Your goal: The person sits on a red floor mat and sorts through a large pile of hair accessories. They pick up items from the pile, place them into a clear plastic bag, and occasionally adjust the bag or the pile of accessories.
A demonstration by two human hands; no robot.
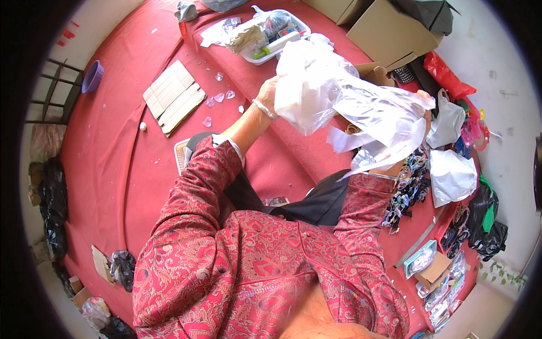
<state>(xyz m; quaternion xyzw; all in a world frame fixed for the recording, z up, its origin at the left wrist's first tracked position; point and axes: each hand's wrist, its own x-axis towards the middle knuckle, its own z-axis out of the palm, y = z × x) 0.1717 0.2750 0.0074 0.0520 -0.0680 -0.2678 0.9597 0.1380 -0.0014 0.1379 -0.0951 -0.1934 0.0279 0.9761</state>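
A white plastic bag (316, 85) is stretched between my two hands in front of me. My left hand (269, 95) grips its bulky left end, with the fingertips hidden behind the plastic. The loose, crumpled part of the bag hangs toward my right hand (424, 97), which is closed on its far right edge and mostly covered by it. What fills the bulky end cannot be made out. Under the bag's loose folds lies a pile of dark and coloured hair ties or cords (409, 186).
Flattened cardboard (175, 97) and several clear pieces (219, 97) lie on the red cloth (113, 169). A white tray (302, 24) of bagged items stands ahead. Cardboard boxes (389, 34), a white bag (453, 178) and a black bag (488, 217) line the right side.
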